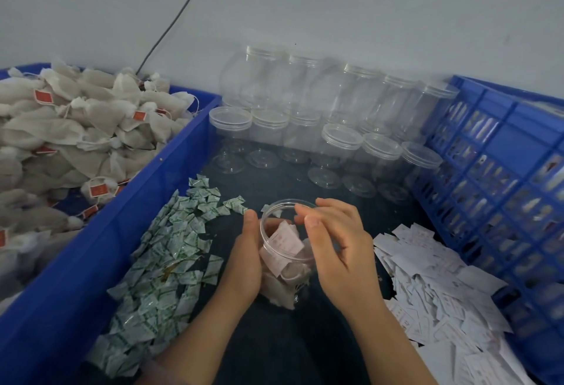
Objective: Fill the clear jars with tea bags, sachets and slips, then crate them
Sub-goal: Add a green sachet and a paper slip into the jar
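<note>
My left hand (pixel 245 258) grips a clear open jar (pixel 287 258) from its left side, thumb near the rim. Inside the jar lie tea bags and a white slip with red print (pixel 285 239). My right hand (pixel 332 241) hovers over the jar mouth, fingers loosely curled with their tips at the rim; I see nothing held in it. Green-and-white sachets (pixel 161 258) are heaped to the left of the jar, and white slips (pixel 442 287) are heaped to the right. Tea bags with red tags (pixel 70 140) fill the blue bin at left.
Several empty lidded clear jars (pixel 341 140) stand stacked against the wall at the back. A blue lattice crate (pixel 500 189) at right holds filled jars. The solid blue bin wall (pixel 100 250) runs along the left. A black cable hangs down the wall.
</note>
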Tool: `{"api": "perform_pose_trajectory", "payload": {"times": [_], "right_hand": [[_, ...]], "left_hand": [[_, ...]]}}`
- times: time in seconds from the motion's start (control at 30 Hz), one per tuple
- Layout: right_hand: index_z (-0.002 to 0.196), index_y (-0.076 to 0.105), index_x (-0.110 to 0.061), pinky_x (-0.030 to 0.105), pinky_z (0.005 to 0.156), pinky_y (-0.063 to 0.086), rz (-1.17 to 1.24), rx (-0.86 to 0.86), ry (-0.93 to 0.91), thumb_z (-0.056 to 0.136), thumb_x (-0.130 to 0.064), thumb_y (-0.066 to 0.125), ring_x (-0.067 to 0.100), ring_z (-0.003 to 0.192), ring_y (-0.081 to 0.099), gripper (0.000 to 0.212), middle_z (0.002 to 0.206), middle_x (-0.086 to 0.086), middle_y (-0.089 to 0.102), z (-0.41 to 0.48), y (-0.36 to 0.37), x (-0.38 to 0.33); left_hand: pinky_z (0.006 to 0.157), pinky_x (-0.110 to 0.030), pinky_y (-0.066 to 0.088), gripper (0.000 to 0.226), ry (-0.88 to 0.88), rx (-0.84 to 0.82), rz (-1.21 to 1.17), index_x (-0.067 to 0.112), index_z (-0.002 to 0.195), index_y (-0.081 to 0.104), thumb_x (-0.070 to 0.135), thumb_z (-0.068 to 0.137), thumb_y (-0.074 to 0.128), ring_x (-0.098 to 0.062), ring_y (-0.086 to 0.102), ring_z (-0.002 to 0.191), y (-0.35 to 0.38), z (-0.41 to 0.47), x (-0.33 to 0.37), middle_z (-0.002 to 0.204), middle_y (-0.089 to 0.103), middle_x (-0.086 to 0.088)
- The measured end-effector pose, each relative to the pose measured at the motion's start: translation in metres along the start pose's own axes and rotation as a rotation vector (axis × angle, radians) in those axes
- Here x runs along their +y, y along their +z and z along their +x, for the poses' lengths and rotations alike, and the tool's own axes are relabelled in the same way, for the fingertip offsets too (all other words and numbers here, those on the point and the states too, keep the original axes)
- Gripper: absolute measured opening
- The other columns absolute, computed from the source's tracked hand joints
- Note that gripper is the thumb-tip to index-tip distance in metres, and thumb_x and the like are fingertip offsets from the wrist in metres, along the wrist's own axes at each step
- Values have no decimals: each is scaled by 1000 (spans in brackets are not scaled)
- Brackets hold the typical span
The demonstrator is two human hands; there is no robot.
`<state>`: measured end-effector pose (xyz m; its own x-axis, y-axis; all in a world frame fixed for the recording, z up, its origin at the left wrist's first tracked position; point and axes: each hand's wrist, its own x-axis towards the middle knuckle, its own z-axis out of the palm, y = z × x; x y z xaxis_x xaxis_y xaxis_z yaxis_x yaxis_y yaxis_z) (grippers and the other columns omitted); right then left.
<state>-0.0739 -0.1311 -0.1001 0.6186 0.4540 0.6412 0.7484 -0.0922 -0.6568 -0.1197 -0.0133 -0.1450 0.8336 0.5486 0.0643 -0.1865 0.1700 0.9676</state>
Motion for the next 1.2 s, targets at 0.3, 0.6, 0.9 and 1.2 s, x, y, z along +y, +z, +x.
{"api": "perform_pose_trajectory", "payload": {"times": [0.3, 0.6, 0.9, 1.2], "right_hand": [[140, 49, -19, 37, 113, 32, -486, -72, 548, 97, -38, 54, 22, 139, 36, 47, 140, -1, 54, 7, -32, 54], [140, 48, -20, 32, 100, 42, -606, -265, 550, 96, -24, 56, 19, 126, 49, 44, 133, 0, 57, -1, -16, 65], [101, 65, -30, 18, 73, 56, 9, 276, 431, 88, -12, 71, 0, 82, 68, 24, 90, -12, 70, 5, -19, 44], [111, 66, -29, 19, 86, 52, 307, 81, 234, 98, -38, 50, 2, 104, 65, 23, 108, -19, 70, -3, 2, 23]], "left_hand": [[80, -32, 48, 71, -7, 12, -18, 36, 76, 76, 81, 68, 22, -13, 71, 82, -2, 1, -3, 84, 76, -2], [82, -34, 49, 78, 9, 48, -11, 35, 78, 75, 91, 61, 24, -14, 71, 83, -6, 3, -3, 85, 75, -3], [77, -29, 47, 75, 5, 43, -4, 38, 78, 74, 89, 65, 21, -11, 71, 80, -7, 3, -3, 83, 76, -1], [83, -35, 48, 70, 4, 65, -13, 35, 77, 75, 79, 71, 20, -13, 71, 79, -5, 3, -4, 82, 75, -3]]}}
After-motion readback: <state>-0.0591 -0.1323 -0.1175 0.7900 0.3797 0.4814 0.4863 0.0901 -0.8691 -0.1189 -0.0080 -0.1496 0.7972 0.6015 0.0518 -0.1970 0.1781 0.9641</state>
